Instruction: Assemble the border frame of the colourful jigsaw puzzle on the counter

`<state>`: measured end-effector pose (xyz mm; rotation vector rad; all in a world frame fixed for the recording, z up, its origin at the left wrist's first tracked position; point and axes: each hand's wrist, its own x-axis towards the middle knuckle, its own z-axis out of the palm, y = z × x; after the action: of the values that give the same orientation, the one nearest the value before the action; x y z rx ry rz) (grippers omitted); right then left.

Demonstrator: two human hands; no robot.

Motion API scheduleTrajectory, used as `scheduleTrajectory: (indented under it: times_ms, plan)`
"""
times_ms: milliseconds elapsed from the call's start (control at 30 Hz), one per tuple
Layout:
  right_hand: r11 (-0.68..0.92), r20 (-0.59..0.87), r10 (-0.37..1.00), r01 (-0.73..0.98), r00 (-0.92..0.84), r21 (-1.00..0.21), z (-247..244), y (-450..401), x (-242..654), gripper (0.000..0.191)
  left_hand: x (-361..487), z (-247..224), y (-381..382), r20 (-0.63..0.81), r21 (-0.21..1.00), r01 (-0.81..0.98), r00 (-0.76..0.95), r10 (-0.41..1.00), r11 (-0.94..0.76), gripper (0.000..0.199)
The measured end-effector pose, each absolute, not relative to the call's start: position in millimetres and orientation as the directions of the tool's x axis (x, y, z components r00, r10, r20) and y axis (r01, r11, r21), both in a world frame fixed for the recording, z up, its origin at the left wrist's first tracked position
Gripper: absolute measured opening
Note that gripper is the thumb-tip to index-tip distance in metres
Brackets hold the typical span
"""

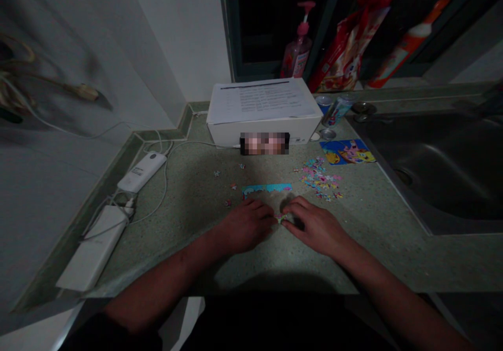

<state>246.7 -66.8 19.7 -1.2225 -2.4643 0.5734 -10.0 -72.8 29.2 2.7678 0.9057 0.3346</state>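
Observation:
A joined strip of blue jigsaw pieces (269, 188) lies on the speckled counter, just beyond my hands. My left hand (250, 224) is palm down below the strip, its fingers bent together and their tips near a small greenish puzzle piece (280, 218). On the other side, my right hand (312, 224) pinches that piece between thumb and fingers. What the left fingertips hold, if anything, is hidden. Loose puzzle pieces (319, 179) are heaped to the right of the strip, and several single pieces (233, 186) lie to its left.
Behind stands a white box (265, 105) with a phone (264, 144) leaning on it. A picture card (348, 152) lies beside the sink (444, 167). Cans (338, 111) stand near the box. Power banks (142, 171) and cables occupy the left of the counter (188, 183).

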Motion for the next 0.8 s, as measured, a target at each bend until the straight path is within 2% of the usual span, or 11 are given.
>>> scheduleTrajectory:
  times_ms: [467, 800]
  plan:
    - [0.522, 0.092, 0.819, 0.669, -0.566, -0.529, 19.5, -66.0, 244.7, 0.011, -10.1, 27.3, -72.1, 0.148, 0.275, 0.54, 0.794, 0.589, -0.796, 0.019]
    - [0.54, 0.132, 0.822, 0.684, -0.554, -0.491, 16.3, -67.4, 242.9, 0.01, -9.4, 28.2, -72.4, 0.142, 0.27, 0.551, 0.788, 0.599, -0.789, 0.017]
